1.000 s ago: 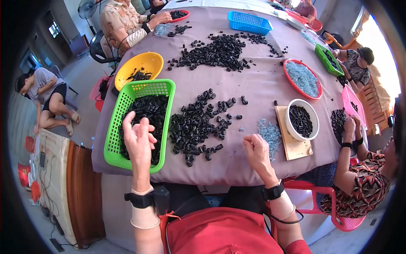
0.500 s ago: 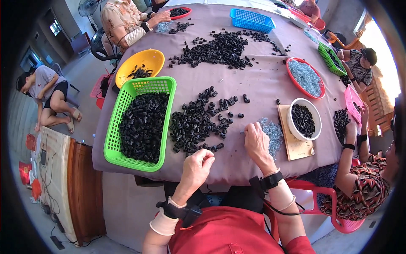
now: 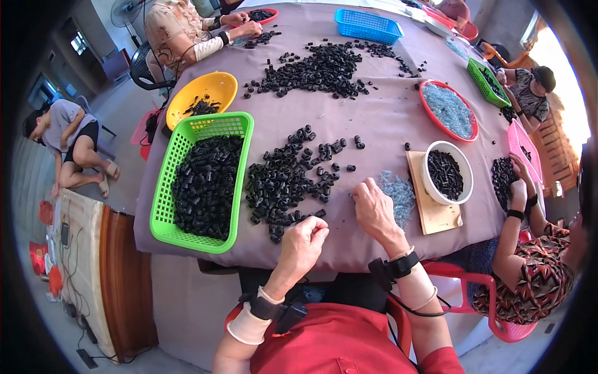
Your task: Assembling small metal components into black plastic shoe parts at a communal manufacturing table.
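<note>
My left hand [image 3: 303, 245] is closed just over the table's near edge, thumb pressed against the curled fingers; whatever it may hold is hidden. Just ahead of it lies a loose heap of short black plastic tube pieces [image 3: 283, 187]. My right hand [image 3: 375, 210] hovers at the left side of a small pile of clear bluish pieces [image 3: 398, 196], its fingers bent down and drawn together. Anything between those fingertips is too small to name. To the left, a green basket [image 3: 240, 206] is filled with more of the black pieces.
A white bowl [image 3: 468, 187] of small black parts stands on a tan board [image 3: 441, 225] at right. Beyond are a red tray [image 3: 476, 128] of clear pieces, a large black heap [image 3: 324, 71], a yellow bowl [image 3: 224, 87] and a blue basket [image 3: 370, 30]. Other people sit around the table.
My left hand has shifted a little right, toward my right hand. The right hand has turned slightly, its fingertips moving left. A person at right has moved a hand by the pink basket.
</note>
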Motion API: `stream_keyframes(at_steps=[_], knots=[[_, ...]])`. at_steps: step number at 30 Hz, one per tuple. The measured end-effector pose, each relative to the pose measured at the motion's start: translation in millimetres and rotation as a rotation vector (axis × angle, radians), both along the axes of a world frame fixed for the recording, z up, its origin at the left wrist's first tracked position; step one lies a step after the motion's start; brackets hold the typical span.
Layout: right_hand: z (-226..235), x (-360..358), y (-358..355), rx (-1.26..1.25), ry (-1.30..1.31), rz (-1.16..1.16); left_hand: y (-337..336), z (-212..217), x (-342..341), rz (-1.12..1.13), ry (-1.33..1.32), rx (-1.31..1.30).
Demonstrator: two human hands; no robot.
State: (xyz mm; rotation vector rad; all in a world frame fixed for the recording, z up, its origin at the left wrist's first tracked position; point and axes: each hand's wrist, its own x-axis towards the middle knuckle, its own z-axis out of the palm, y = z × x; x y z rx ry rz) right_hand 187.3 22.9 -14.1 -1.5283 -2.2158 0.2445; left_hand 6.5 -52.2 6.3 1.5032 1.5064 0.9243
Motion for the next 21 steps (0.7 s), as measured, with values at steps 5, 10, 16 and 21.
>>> stream_keyframes(at_steps=[5, 10, 16, 21], knots=[[12.0, -2.0, -14.5, -0.072, 0.065, 0.040, 12.6, -8.7, 20.2, 0.053, -0.049, 0.106], [24.0, 5.1, -37.5, -0.174, 0.256, 0.090, 22.9, -25.6, 47.5, 0.050, -0.125, 0.187], [31.5, 12.7, -49.3, -0.365, 0.524, -0.046, 16.9, -28.0, 62.6, 0.010, -0.074, 0.186], [10.8, 11.6, -51.2, -0.155, 0.467, -0.052, 20.3, -25.4, 65.0, -0.014, 0.060, 0.181]])
